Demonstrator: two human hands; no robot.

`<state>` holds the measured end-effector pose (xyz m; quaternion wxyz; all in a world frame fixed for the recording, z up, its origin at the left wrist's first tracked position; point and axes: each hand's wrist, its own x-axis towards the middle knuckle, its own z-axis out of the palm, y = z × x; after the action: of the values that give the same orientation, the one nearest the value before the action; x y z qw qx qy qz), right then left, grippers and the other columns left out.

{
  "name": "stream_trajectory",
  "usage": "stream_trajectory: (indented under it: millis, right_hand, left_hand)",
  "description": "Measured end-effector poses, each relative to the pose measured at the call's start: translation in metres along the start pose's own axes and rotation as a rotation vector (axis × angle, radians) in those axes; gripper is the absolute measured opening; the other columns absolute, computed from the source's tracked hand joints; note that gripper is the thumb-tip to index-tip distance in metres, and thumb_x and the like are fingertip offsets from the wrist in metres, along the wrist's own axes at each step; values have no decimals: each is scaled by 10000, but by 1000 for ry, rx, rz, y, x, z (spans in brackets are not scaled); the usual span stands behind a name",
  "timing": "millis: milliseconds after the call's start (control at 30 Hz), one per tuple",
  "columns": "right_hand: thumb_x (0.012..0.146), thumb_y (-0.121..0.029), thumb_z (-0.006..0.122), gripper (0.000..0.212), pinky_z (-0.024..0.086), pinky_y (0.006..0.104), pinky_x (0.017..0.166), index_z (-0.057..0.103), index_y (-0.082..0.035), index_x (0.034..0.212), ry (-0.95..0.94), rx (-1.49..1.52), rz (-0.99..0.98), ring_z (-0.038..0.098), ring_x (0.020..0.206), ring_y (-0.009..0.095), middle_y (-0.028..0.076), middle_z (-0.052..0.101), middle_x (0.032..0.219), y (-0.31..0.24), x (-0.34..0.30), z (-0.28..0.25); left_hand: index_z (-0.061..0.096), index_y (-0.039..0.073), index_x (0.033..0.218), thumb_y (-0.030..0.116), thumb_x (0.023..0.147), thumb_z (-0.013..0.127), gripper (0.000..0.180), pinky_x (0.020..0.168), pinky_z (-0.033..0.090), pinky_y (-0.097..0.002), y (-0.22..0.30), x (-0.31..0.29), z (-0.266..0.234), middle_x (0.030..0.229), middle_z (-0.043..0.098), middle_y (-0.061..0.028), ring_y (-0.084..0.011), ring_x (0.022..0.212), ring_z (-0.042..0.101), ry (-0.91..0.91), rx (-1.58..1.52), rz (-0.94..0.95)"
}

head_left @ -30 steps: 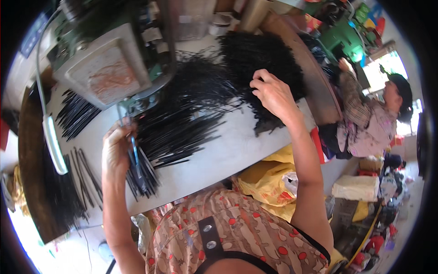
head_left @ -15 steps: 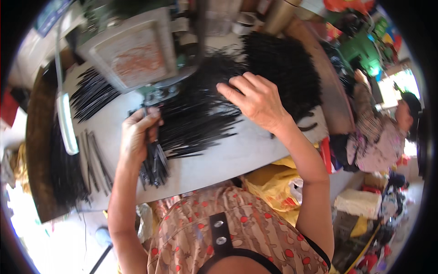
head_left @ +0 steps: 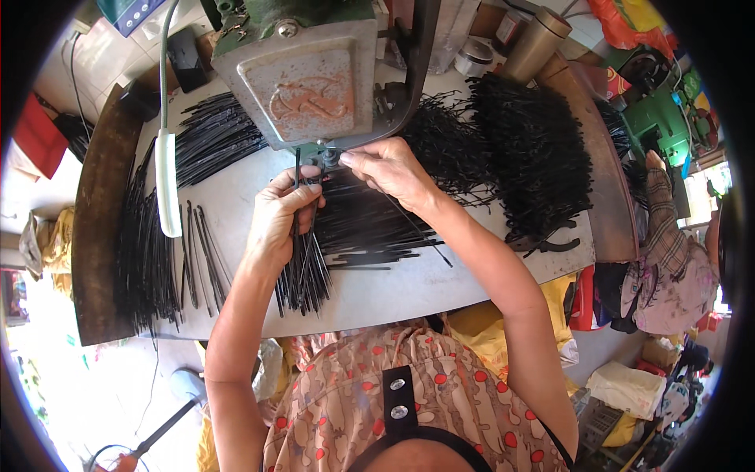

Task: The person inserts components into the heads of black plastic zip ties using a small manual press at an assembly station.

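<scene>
The right hand has come in close to the left hand, pinched together, seemingly on a slender black strand. The left clamps a bundle of thin black strips just before the grey metal machine head; I'd keep skin clear there.

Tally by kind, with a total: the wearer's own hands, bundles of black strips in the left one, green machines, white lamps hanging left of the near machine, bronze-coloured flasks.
Own hands: 2 (left hand, right hand)
Held bundle of black strips: 1
Green machines: 2 (near machine, far machine)
White lamp: 1
Bronze-coloured flask: 1
Total: 7
</scene>
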<state>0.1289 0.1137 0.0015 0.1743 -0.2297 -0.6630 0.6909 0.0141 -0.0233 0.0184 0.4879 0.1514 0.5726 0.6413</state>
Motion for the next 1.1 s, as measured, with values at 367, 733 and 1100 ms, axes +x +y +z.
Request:
stream_trajectory:
  millis: [367, 733, 1100]
  right_hand:
    - [820, -154, 541, 176, 226, 159, 381, 576, -10, 727, -21, 70, 3, 322, 457, 7, -50, 408, 561, -3, -1, 3]
    - [828, -141, 525, 180, 226, 159, 376, 558, -20, 699, -23, 64, -57, 313, 452, 6, -55, 392, 549, -3, -1, 6]
    - [822, -147, 532, 178, 247, 157, 358, 566, 21, 774, 42, 89, 102, 362, 444, 17, -27, 439, 559, -8, -7, 12]
  left_hand:
    - [556, 47, 935, 18, 751, 577, 188, 356, 268, -161, -1, 1, 3, 643, 546, -60, -43, 419, 386, -17, -32, 12]
    - [557, 33, 931, 10, 748, 578, 186, 352, 274, -162, -3, 3, 3, 646, 550, -69, -43, 419, 397, -15, -41, 32]
    - [529, 38, 838, 64, 764, 580, 94, 349, 277, -165, -10, 2, 0, 638, 537, -41, -42, 419, 382, 5, 66, 66]
